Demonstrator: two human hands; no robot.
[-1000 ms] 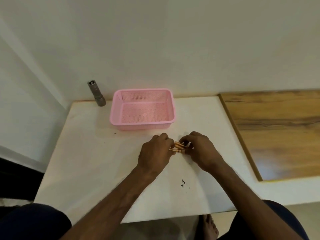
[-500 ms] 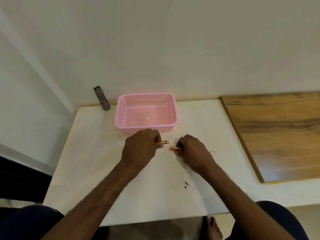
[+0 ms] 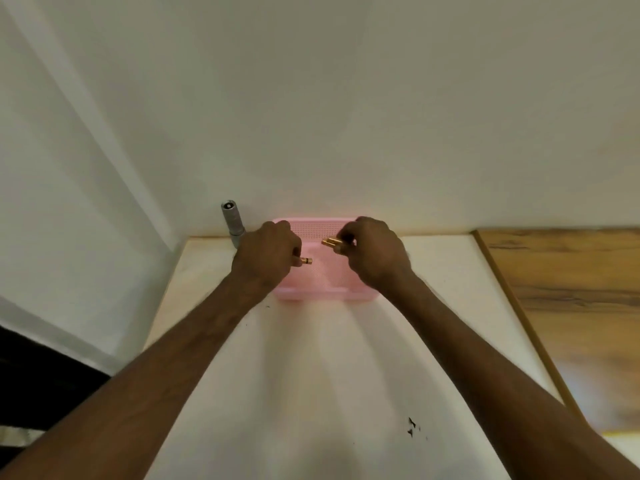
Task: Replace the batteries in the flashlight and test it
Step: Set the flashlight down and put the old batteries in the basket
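The flashlight (image 3: pixel 231 220) stands just left of the left grip (image 3: pixel 266 254); wall (image 3: pixel 346 133) rises just beyond, pink basket (image 3: pixel 322 296) beneath.

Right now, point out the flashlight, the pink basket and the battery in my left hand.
flashlight (image 3: pixel 231 218), head view, on its grey ribbed barrel.
pink basket (image 3: pixel 322 294), head view, on its near wall.
battery (image 3: pixel 306 261), head view, on the gold tip past the left hand (image 3: pixel 266 254).
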